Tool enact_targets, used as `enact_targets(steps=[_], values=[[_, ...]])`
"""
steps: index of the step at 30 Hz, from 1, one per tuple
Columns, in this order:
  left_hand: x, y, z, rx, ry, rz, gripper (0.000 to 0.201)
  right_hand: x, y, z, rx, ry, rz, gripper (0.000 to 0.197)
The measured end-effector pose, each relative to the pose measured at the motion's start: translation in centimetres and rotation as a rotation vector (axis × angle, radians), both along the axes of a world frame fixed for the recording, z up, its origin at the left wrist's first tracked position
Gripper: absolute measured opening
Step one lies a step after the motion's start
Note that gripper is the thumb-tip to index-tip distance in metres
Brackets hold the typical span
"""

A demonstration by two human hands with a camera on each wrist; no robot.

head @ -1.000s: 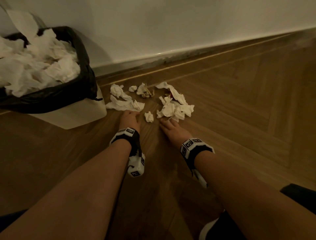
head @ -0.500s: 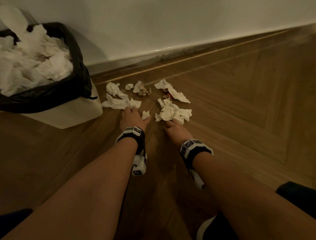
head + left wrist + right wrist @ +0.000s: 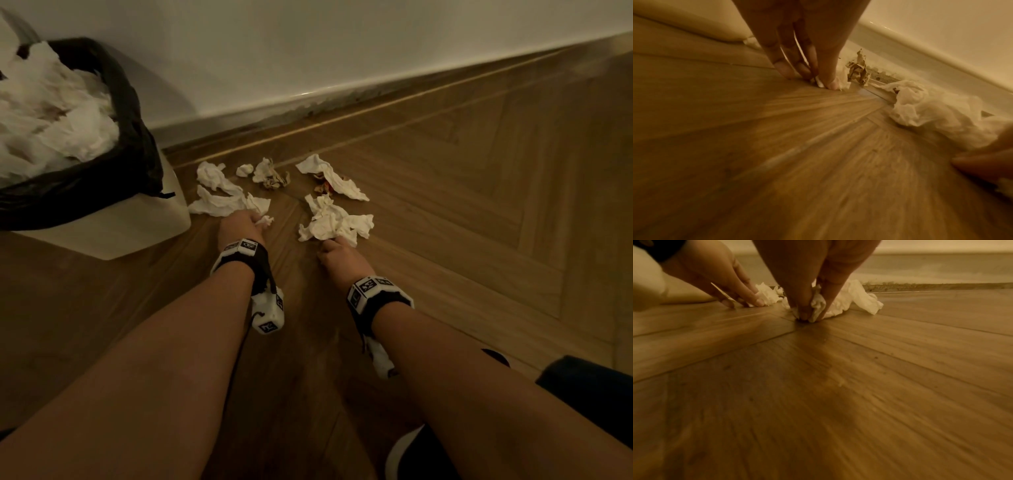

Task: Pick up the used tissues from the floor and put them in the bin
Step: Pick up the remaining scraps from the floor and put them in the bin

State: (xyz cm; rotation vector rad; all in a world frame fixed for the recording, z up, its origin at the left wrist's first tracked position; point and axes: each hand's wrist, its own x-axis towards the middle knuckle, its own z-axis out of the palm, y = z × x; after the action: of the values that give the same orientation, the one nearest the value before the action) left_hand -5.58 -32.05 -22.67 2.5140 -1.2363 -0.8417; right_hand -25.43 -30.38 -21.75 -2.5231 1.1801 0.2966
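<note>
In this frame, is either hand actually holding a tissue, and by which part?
Both. The right hand pinches the near edge of the big crumpled tissue; the left hand pinches a small tissue scrap against the floor.

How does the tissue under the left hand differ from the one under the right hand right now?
The small tissue scrap pinched by the left hand is a tiny wad, mostly hidden by the fingers; the large crumpled tissue pinched by the right hand is a much bigger clump spreading well past the fingertips. The scrap lies nearer the bin; the clump lies farther right. Both are white, crumpled and on the wooden floor.
</note>
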Motion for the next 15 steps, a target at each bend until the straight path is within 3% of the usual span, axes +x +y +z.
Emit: enact_targets(steps=[5,8,12,15], values=[[0.5,-0.4,0.5,0.081,-0.04,-0.065,0.03,0.2,-0.2,0.1,0.088,-0.026,-0.126,0.03],[1.4,0.2,0.6,0.013,-0.039,-0.057,0.027,0.0,-1.1,0.6,0.239,-0.201,-0.513,0.027],[2.9,1.8,0.4,-0.089,0.077,0.017,0.03,-1.1,-2.3,1.9,0.721,-0.763,-1.154,0.03],[3.3,2.4,1.0,-0.123,0.106,0.003,0.03,-1.8,-2.8,3.9,0.946,-1.215,-1.487,0.025]])
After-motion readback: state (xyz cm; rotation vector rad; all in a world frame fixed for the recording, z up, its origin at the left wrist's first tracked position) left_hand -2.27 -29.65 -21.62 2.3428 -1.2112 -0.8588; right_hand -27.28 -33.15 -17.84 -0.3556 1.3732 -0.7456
